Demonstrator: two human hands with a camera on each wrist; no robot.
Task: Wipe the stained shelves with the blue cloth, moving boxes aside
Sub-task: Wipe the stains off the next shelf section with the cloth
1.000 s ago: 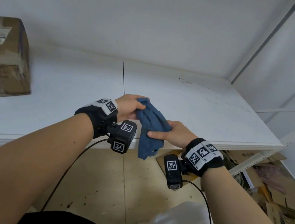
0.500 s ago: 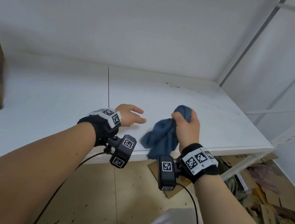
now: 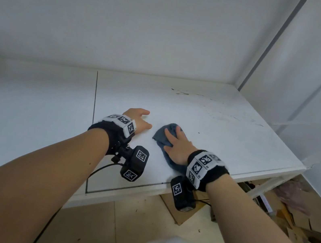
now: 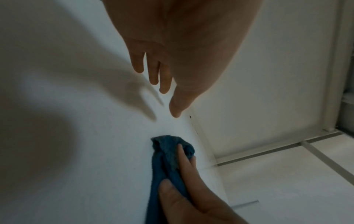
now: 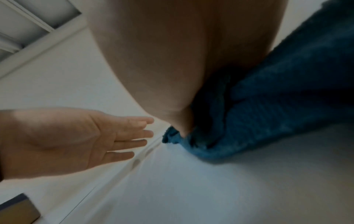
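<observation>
The blue cloth [image 3: 164,138] lies bunched on the white shelf [image 3: 225,145], near its front edge. My right hand [image 3: 173,138] presses down on it with a flat palm and straight fingers; the left wrist view shows the index finger and thumb lying on the cloth [image 4: 166,159]. My left hand [image 3: 145,118] is open just left of the cloth, fingers straight, low over the shelf, holding nothing. Dark stains [image 3: 183,93] mark the shelf's back, with fainter smudges [image 3: 220,116] to their right. A corner of a cardboard box [image 5: 17,209] shows in the right wrist view, far left.
A thin seam [image 3: 95,97] crosses the shelf left of my hands. The white back wall and an upright post [image 3: 274,45] close off the shelf's rear and right corner. Flattened cardboard scraps [image 3: 297,224] litter the tiled floor below the right end.
My left hand let go of the cloth and moved onto the shelf. My right hand carried the cloth up from the front edge and laid it flat. The box left the head view.
</observation>
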